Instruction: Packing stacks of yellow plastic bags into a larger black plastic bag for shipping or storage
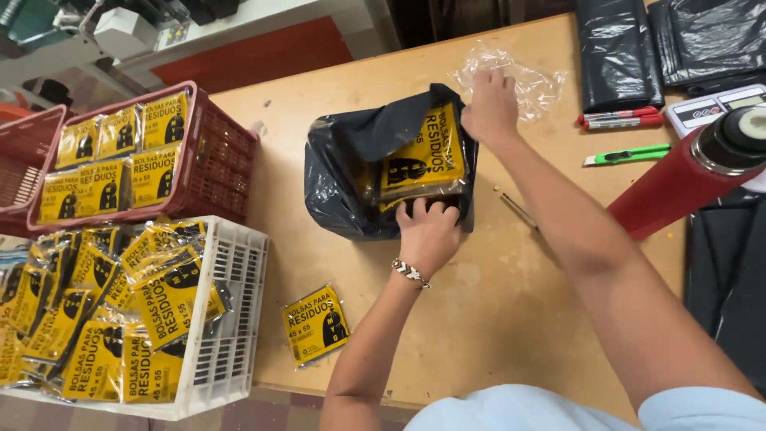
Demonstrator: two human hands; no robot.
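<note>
A black plastic bag (351, 172) lies open on the wooden table (495, 319), with a stack of yellow-and-black packets (421, 160) partly inside it. My left hand (428, 231) grips the near edge of the bag and the stack, a beaded bracelet on its wrist. My right hand (488, 108) rests at the far right corner of the stack, against the bag's edge. Just beyond that hand lies a crumpled clear plastic wrapper (527, 76).
One loose yellow packet (317, 323) lies near the table's front edge. A red crate (215, 152) and a white crate (231, 311) at left hold several such packets. At right are a red cylinder (678, 183), a green cutter (626, 154), red markers (621, 120), a calculator (702, 108) and folded black bags (618, 48).
</note>
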